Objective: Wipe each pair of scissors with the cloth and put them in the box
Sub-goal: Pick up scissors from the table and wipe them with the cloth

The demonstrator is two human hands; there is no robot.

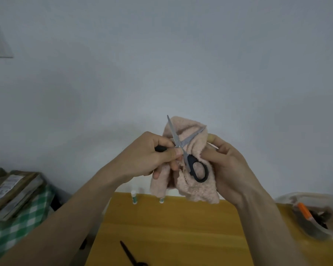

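Holding a pair of open scissors (pixel 183 150) in front of a pale wall (pixel 161 64), the left hand (pixel 152 156) has its fingers (pixel 171 153) curled round one black handle, thumb lying along it near the pivot. The two blades spread in a V, one pointing up and slightly left, the other up and right across a pink cloth (pixel 192 181). The second handle loop hangs lower, resting against the cloth. The right hand (pixel 227 166) grips the cloth from the right side, its fingers bunching the fabric behind the blades; the cloth's loose end droops below both hands. Beneath them lies a yellow wooden surface (pixel 181 227). A second pair of scissors (pixel 130 254), dark, lies on the surface near the lower edge of view. Two small white tubes (pixel 134 196) stand at the far edge of the surface. A clear plastic box (pixel 308 214) sits at the right, holding an orange-handled item and darker things that cannot be told apart. A green checked cloth (pixel 17 223) with stacked flat packages covers the area at the left.
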